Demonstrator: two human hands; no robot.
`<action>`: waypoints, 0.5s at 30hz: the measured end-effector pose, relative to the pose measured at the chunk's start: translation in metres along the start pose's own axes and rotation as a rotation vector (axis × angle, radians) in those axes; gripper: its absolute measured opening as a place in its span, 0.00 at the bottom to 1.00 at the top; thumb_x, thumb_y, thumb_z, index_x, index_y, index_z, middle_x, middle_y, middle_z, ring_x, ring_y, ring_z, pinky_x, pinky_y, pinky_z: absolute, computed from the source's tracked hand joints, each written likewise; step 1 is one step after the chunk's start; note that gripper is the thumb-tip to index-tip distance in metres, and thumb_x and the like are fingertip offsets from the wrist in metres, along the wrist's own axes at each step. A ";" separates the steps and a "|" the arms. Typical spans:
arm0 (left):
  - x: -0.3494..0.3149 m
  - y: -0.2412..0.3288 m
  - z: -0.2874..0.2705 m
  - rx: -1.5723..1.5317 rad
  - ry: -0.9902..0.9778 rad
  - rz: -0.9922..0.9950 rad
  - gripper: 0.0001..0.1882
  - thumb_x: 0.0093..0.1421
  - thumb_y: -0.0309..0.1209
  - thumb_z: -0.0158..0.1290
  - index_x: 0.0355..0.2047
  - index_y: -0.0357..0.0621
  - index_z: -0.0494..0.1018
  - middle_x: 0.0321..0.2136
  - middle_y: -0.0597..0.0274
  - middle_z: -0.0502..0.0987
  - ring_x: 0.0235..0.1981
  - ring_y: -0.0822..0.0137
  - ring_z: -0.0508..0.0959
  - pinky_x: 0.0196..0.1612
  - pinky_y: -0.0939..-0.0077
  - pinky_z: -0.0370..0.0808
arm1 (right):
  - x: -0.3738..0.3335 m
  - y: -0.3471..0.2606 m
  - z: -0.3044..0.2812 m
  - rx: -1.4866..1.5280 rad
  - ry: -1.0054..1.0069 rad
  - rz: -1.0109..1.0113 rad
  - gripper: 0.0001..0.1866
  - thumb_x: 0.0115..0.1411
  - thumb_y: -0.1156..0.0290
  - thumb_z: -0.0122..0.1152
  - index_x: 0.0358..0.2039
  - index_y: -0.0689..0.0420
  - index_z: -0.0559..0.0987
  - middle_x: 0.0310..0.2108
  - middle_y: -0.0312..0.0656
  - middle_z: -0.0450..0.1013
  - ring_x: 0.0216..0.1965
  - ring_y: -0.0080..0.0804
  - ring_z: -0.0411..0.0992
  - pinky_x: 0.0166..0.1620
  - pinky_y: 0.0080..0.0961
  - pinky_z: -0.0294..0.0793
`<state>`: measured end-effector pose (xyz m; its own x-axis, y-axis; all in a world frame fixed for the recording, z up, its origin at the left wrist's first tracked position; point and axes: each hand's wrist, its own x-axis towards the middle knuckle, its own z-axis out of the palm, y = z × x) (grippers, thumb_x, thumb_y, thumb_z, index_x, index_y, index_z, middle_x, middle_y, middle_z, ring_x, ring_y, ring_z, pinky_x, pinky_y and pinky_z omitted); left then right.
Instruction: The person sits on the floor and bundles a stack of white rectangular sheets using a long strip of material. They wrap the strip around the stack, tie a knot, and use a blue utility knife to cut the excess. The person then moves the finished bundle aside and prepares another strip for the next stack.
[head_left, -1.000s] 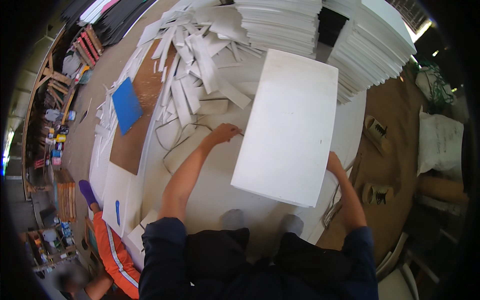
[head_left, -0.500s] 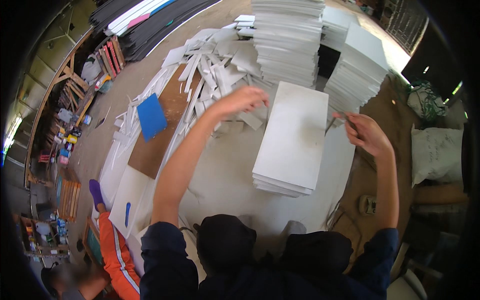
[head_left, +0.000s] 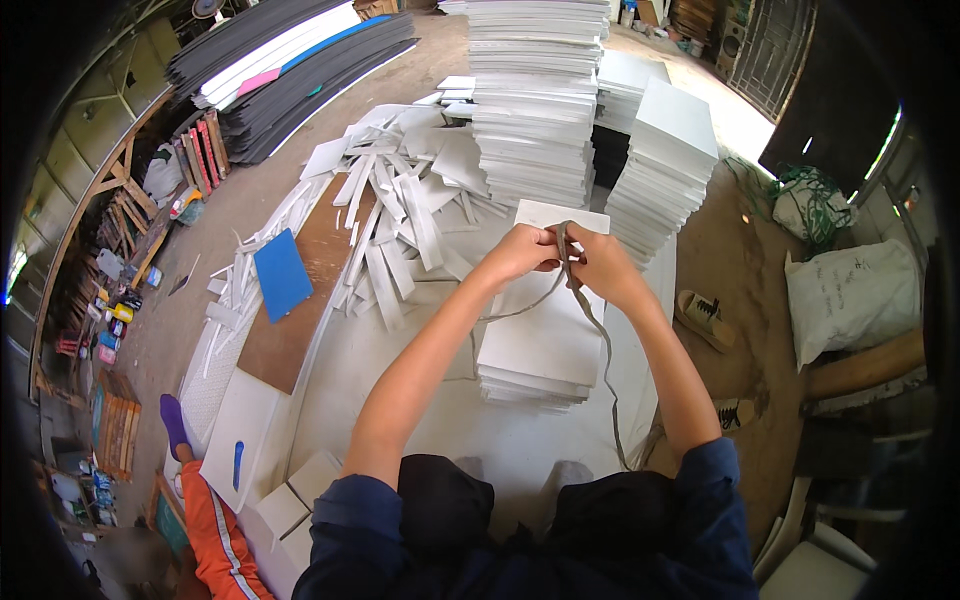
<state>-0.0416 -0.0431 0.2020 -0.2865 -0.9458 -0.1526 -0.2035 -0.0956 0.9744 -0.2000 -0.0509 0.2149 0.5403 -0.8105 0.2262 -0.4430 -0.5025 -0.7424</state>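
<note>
A low stack of white foam-like sheets lies on the floor covering in front of my knees. Over its far half, my left hand and my right hand meet, fingers closed on a grey-brown cloth strip. The strip forms an upright loop between the fingertips. One length trails left across the stack's top and past its left edge; another drops along the right side toward my right knee. The fingers hide exactly how the strip crosses there.
Tall stacks of white sheets stand beyond. White offcuts heap to the left, beside a brown board carrying a blue sheet. A person's orange-clad leg is at lower left. Shoes and a white sack are right.
My hands were apart on either side of the stack; now they have come together above it with the strip between them. The view has shifted slightly.
</note>
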 end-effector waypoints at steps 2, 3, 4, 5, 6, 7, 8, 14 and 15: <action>-0.004 -0.003 -0.003 -0.145 -0.012 -0.019 0.16 0.55 0.38 0.47 0.36 0.38 0.74 0.34 0.59 0.75 0.35 0.71 0.75 0.43 0.78 0.70 | 0.000 -0.002 0.002 -0.024 -0.014 0.059 0.12 0.46 0.84 0.50 0.34 0.63 0.72 0.25 0.52 0.72 0.24 0.46 0.72 0.29 0.33 0.70; -0.009 0.004 -0.003 -0.202 -0.013 -0.063 0.16 0.56 0.37 0.47 0.36 0.37 0.73 0.34 0.59 0.75 0.35 0.72 0.75 0.42 0.79 0.70 | 0.000 0.001 0.002 -0.043 -0.004 0.059 0.11 0.46 0.83 0.50 0.33 0.64 0.73 0.24 0.52 0.72 0.24 0.45 0.72 0.29 0.33 0.70; -0.013 0.010 -0.003 -0.259 -0.015 -0.107 0.15 0.56 0.36 0.47 0.37 0.37 0.73 0.34 0.59 0.75 0.35 0.72 0.75 0.42 0.80 0.71 | 0.000 0.005 0.003 -0.063 0.006 0.059 0.09 0.46 0.83 0.50 0.31 0.64 0.73 0.23 0.52 0.72 0.24 0.45 0.72 0.29 0.34 0.69; -0.014 0.014 -0.002 -0.221 0.015 -0.129 0.14 0.56 0.35 0.47 0.36 0.37 0.73 0.33 0.59 0.75 0.34 0.72 0.75 0.41 0.81 0.71 | 0.000 0.008 0.004 -0.105 0.014 0.059 0.08 0.47 0.82 0.51 0.30 0.64 0.74 0.22 0.52 0.72 0.23 0.45 0.71 0.29 0.34 0.69; -0.016 0.017 -0.001 -0.186 0.046 -0.152 0.13 0.57 0.34 0.47 0.36 0.37 0.74 0.33 0.59 0.75 0.33 0.73 0.75 0.40 0.81 0.71 | 0.000 0.010 0.005 -0.148 0.020 0.059 0.07 0.47 0.80 0.52 0.29 0.64 0.74 0.21 0.52 0.72 0.23 0.45 0.71 0.28 0.33 0.69; -0.017 0.018 0.000 -0.150 0.077 -0.175 0.12 0.57 0.33 0.47 0.35 0.37 0.74 0.32 0.59 0.75 0.32 0.73 0.75 0.39 0.82 0.71 | 0.000 0.011 0.006 -0.191 0.026 0.060 0.06 0.48 0.79 0.52 0.28 0.64 0.74 0.21 0.52 0.71 0.23 0.45 0.71 0.28 0.33 0.69; -0.014 0.013 0.000 -0.075 0.063 -0.105 0.13 0.57 0.34 0.48 0.34 0.37 0.74 0.31 0.59 0.75 0.31 0.72 0.76 0.38 0.82 0.72 | -0.001 0.013 0.006 -0.156 0.032 0.056 0.06 0.48 0.78 0.53 0.28 0.64 0.74 0.20 0.52 0.71 0.23 0.45 0.71 0.28 0.34 0.69; -0.007 -0.003 0.001 0.000 0.133 0.075 0.15 0.58 0.35 0.47 0.30 0.34 0.74 0.23 0.61 0.76 0.24 0.72 0.76 0.32 0.83 0.73 | -0.003 0.011 0.009 -0.244 0.106 -0.017 0.09 0.50 0.68 0.56 0.27 0.60 0.76 0.20 0.49 0.72 0.20 0.44 0.71 0.26 0.34 0.69; -0.010 0.002 0.002 0.043 0.152 0.086 0.15 0.58 0.35 0.47 0.29 0.34 0.74 0.23 0.61 0.76 0.24 0.72 0.76 0.32 0.83 0.73 | -0.004 0.010 0.008 -0.292 0.122 -0.023 0.09 0.51 0.67 0.55 0.27 0.59 0.76 0.20 0.48 0.72 0.20 0.43 0.71 0.26 0.34 0.69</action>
<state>-0.0407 -0.0334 0.2050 -0.1599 -0.9864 -0.0392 -0.2255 -0.0022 0.9743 -0.2010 -0.0501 0.2017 0.4710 -0.8189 0.3279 -0.6275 -0.5723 -0.5279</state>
